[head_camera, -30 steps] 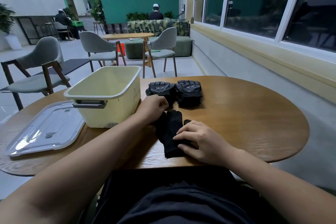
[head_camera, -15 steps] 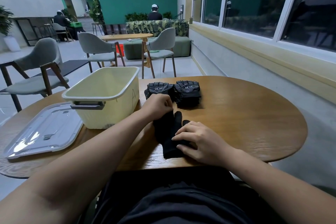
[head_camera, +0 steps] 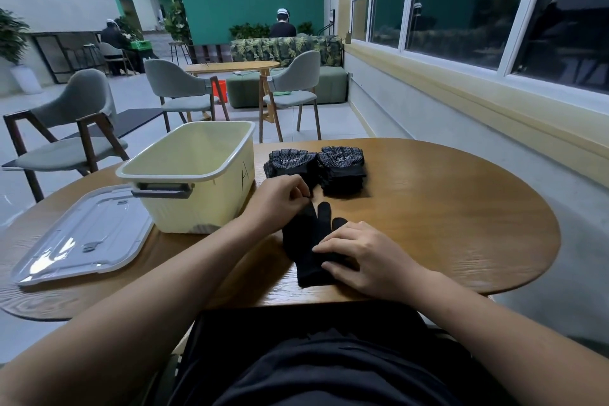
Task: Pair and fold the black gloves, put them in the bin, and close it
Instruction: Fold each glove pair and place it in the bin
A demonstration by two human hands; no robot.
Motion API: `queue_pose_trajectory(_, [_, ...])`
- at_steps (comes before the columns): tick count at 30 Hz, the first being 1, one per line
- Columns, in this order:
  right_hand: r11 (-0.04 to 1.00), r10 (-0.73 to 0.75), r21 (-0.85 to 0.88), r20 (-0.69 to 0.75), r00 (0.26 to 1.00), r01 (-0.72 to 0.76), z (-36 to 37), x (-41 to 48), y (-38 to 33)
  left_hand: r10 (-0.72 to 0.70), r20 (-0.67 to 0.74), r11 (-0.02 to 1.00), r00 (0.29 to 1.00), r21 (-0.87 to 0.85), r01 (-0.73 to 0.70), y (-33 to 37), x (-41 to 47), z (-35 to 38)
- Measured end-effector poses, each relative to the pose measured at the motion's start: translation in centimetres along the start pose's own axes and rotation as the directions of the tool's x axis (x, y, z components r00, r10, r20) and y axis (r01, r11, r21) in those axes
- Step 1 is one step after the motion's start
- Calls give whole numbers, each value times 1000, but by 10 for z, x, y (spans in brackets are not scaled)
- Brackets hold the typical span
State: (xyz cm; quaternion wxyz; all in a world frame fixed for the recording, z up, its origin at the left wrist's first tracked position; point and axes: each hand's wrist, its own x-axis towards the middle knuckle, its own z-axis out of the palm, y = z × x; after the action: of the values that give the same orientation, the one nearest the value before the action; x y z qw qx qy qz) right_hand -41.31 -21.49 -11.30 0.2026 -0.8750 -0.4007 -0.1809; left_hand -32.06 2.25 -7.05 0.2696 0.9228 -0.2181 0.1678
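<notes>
L hand (head_camera: pixel 280 198) had drawn back, pinching a fingertip of black gloves (head_camera: pixel 303 241); R hand (head_camera: pixel 365 257) pressed flat on cuff. Round wood worktop (head_camera: pixel 445 224), grey chairs (head_camera: pixel 75 102), windows (head_camera: pixel 461 3) 2 o'clock. Gloves lay flat, 6 o'clock; bin (head_camera: pixel 197 208) at 10.

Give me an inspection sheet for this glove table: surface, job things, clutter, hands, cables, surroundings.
Surface: round wooden table, grain visible.
Job's things: plain black gloves flat near the front edge; two stacks of folded patterned gloves behind them; cream bin open; lid flat on the table beside it.
Clutter: nothing seen.
Hands: left hand, fingers curled, appears to pinch a glove fingertip; right hand presses on the gloves' cuff end.
Cables: nothing seen.
Surroundings: grey chairs, leaf-print sofa, windows on the right.
</notes>
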Motion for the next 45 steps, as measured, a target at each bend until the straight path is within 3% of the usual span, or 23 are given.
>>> queue_pose_trajectory(5, [1000,9,-14,-2,1000,-9,-1,1,-1,179,58,982,982,-73,-174,23,-63,-14])
queue_pose_trajectory(10, [999,20,-33,-3,1000,-21,-2,2,-2,233,135,963,963,-171,-209,34,-114,-16])
queue_pose_trajectory(19, [1000,-14,-9,1,1000,14,-3,0,-9,390,90,907,916,132,-400,30,-117,-9])
queue_pose_trajectory(21, [1000,-27,2,-3,1000,27,-4,0,-11,340,46,935,939,93,-343,31,-117,-8])
queue_pose_trajectory(26, [999,12,40,-63,998,-9,-1,3,-10,66,23,976,998,-209,-59,32,-117,-8])
queue_pose_trajectory(30, [973,169,174,-93,981,-152,-3,4,-8,-40,43,970,998,-239,49,32,-113,-10])
queue_pose_trajectory(34, [967,201,172,-78,976,-186,-3,5,-7,-51,53,978,997,-201,61,30,-111,-9])
queue_pose_trajectory(40, [983,176,78,-115,978,-168,-3,4,-8,87,-30,991,996,-104,-89,29,-114,-7])
queue_pose_trajectory(45, [997,-51,-59,-122,991,44,0,2,-10,301,-27,952,953,66,-299,27,-114,-4])
